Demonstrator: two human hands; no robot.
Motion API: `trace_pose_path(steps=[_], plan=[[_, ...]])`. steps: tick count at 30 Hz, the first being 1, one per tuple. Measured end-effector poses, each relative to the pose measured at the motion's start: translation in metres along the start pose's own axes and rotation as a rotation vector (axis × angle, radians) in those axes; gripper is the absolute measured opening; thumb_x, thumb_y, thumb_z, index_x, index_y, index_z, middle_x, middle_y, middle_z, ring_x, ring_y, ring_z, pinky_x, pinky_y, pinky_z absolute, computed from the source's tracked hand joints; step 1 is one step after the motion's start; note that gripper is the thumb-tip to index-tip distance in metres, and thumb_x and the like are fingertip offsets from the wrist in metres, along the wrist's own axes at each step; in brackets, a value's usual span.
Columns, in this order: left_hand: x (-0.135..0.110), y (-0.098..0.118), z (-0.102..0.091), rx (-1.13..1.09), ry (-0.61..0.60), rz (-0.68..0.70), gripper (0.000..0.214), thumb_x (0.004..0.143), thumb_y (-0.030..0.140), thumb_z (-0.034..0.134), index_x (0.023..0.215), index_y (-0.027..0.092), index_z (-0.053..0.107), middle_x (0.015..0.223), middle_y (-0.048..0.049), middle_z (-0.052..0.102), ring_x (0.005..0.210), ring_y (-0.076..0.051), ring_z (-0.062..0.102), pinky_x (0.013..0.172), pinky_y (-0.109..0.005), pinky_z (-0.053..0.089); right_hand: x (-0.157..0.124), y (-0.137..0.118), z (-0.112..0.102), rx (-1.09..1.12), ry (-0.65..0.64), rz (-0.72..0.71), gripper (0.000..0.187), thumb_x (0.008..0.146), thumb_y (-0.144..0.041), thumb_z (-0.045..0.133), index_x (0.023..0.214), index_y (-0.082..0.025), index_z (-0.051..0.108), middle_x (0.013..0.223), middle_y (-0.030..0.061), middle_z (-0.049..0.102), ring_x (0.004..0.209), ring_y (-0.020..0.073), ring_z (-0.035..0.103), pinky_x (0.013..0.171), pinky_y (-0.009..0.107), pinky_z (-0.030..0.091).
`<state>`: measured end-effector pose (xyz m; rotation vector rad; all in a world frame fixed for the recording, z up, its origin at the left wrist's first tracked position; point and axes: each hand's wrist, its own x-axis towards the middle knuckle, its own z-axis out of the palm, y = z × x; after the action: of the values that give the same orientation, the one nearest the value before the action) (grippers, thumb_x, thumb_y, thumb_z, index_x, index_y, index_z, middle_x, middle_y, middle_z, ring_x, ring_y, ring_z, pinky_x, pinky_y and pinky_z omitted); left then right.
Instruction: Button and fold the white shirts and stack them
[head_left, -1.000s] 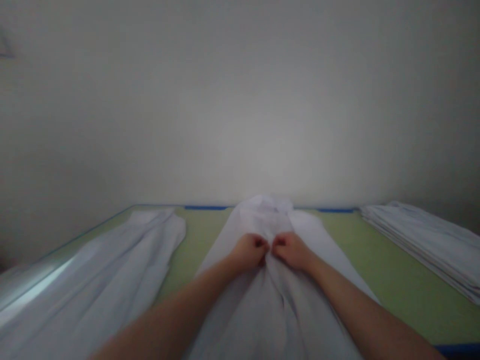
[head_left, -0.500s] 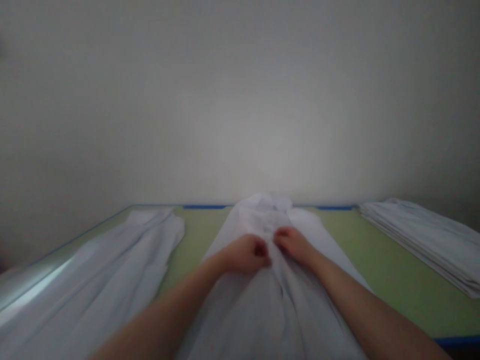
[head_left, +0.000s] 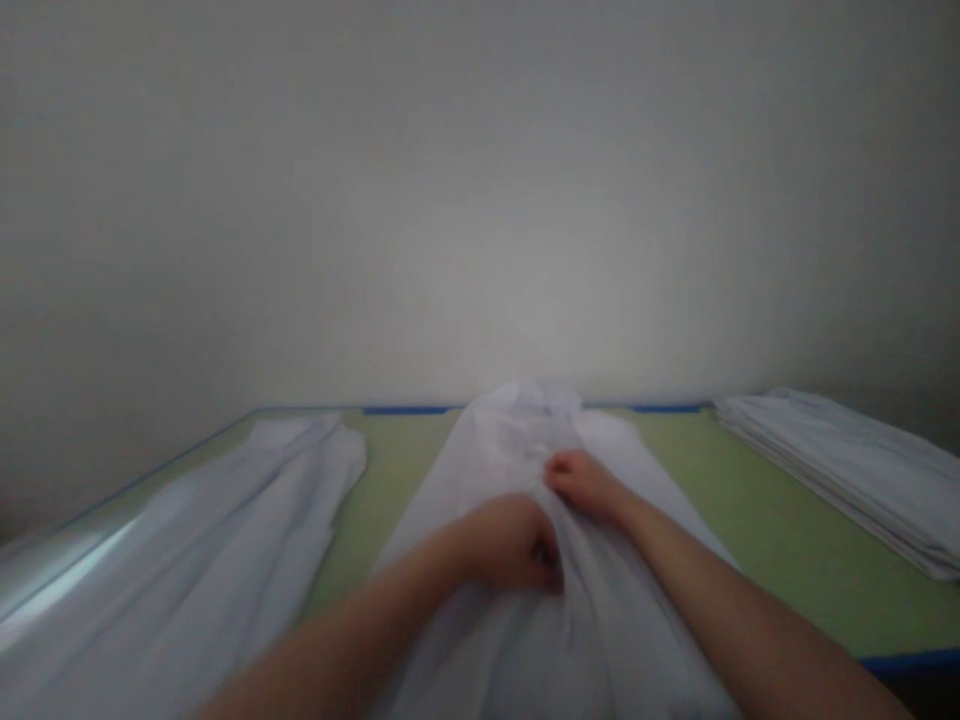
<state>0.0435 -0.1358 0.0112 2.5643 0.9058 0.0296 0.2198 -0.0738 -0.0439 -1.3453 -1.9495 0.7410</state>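
A white garment [head_left: 510, 440] lies lengthwise down the middle of a green table [head_left: 757, 520], its far end bunched against the wall. My left hand [head_left: 514, 545] is closed in a fist on the fabric near the garment's centre line. My right hand [head_left: 581, 482] rests a little farther away on the same garment, fingers curled and pinching the cloth. Both forearms reach in from the bottom of the view.
Another white garment [head_left: 225, 540] lies spread along the table's left side. A stack of folded white cloth [head_left: 847, 470] sits at the right edge. A plain pale wall stands directly behind the table, whose border is blue [head_left: 409, 410].
My left hand has slid back toward me along the garment's centre, still closed on the fabric. My right hand has stayed almost where it was. The hands are no longer side by side.
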Motion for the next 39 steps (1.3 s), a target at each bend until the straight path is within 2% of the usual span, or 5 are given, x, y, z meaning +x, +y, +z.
trace_pose_path(steps=[11, 17, 22, 30, 39], plan=[[0.012, -0.016, 0.004, 0.036, 0.045, 0.006, 0.018, 0.071, 0.031, 0.060, 0.079, 0.019, 0.071, 0.066, 0.0005, 0.065, 0.057, -0.011, 0.053, 0.054, -0.020, 0.033, -0.005, -0.008, -0.010, -0.152, -0.001, -0.066, 0.015, 0.073, -0.028, 0.056, 0.076, -0.014, 0.056, 0.069, 0.0007, 0.058, 0.062, 0.0100, 0.049, 0.057, 0.020, 0.035], [0.014, -0.037, -0.003, 0.114, 0.085, -0.032, 0.021, 0.070, 0.034, 0.059, 0.078, 0.018, 0.071, 0.066, -0.0015, 0.065, 0.058, -0.013, 0.054, 0.054, -0.022, 0.034, -0.039, -0.050, -0.016, -0.472, -0.204, -0.126, 0.034, 0.077, -0.049, 0.052, 0.073, -0.017, 0.064, 0.068, 0.0039, 0.063, 0.060, 0.0131, 0.052, 0.055, 0.023, 0.033], [0.012, -0.047, -0.007, 0.127, 0.144, -0.063, 0.018, 0.069, 0.032, 0.060, 0.078, 0.021, 0.071, 0.068, 0.0003, 0.066, 0.059, -0.012, 0.054, 0.053, -0.021, 0.032, -0.056, -0.059, -0.005, -0.850, -0.207, -0.069, 0.041, 0.071, -0.052, 0.054, 0.077, -0.015, 0.070, 0.076, 0.0135, 0.067, 0.069, 0.0229, 0.060, 0.057, 0.028, 0.035], [0.006, -0.031, -0.006, 0.134, 0.070, 0.078, 0.021, 0.067, 0.028, 0.061, 0.085, 0.025, 0.073, 0.063, 0.0022, 0.065, 0.054, -0.010, 0.052, 0.053, -0.020, 0.034, -0.065, -0.048, -0.036, -0.682, -0.335, -0.081, 0.017, 0.066, -0.029, 0.055, 0.065, -0.017, 0.067, 0.058, 0.0021, 0.061, 0.051, 0.0109, 0.049, 0.048, 0.022, 0.028], [0.002, -0.006, 0.005, 0.344, 0.110, -0.015, 0.024, 0.067, 0.032, 0.055, 0.080, 0.023, 0.073, 0.070, -0.0068, 0.068, 0.063, -0.021, 0.060, 0.056, -0.028, 0.041, -0.078, -0.045, -0.035, -0.469, -0.348, -0.061, 0.014, 0.068, -0.024, 0.052, 0.064, -0.015, 0.061, 0.055, -0.0018, 0.055, 0.052, 0.0085, 0.047, 0.049, 0.020, 0.027]])
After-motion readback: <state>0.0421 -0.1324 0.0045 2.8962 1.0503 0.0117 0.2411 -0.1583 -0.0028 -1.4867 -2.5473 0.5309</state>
